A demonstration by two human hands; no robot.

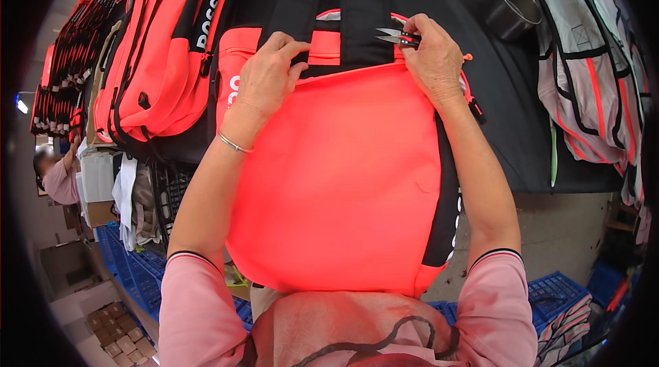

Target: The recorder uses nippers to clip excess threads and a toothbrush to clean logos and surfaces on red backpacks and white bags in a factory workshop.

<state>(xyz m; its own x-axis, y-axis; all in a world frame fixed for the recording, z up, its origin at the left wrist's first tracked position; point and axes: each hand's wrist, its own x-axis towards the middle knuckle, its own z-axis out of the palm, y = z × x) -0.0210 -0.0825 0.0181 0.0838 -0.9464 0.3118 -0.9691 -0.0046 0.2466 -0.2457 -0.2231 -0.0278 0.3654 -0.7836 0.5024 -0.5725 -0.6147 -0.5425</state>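
Red backpack, long axis running away from body, overhangs near edge of black desk; right hand pinches snips, blades pointing left over black strap toward left hand, fingers curled at panel's far edge, pinch unclear.

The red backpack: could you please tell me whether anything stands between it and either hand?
Nothing visible does: the left hand and the right hand are both at the upper part of the backpack, the right one holding small snips.
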